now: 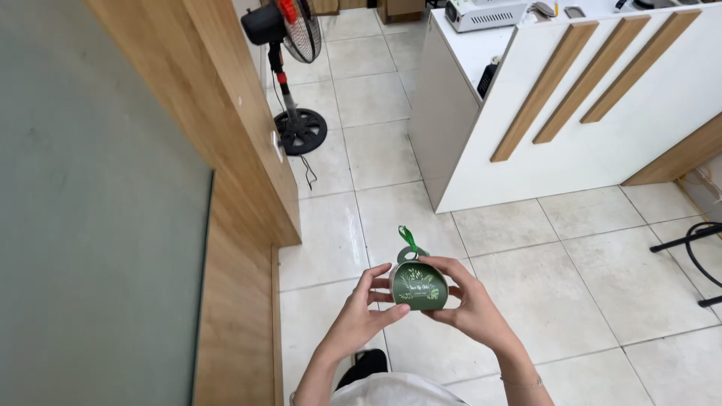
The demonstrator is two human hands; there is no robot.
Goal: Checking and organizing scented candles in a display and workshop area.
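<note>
Pale tiled floor [571,301]: black pedestal fan [299,129], white counter [571,113] standing.

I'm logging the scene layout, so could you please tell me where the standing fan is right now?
In the head view, the standing fan stands on the tiled floor at upper left, beside the wooden wall panel and left of the white counter.

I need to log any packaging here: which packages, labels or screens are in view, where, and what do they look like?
Small gift box: held between the left hand and right hand, dark green, rounded, pale leaf print, green ribbon loop on top.
White boxy device: on the white counter, top of view; no screen can be made out.
</note>
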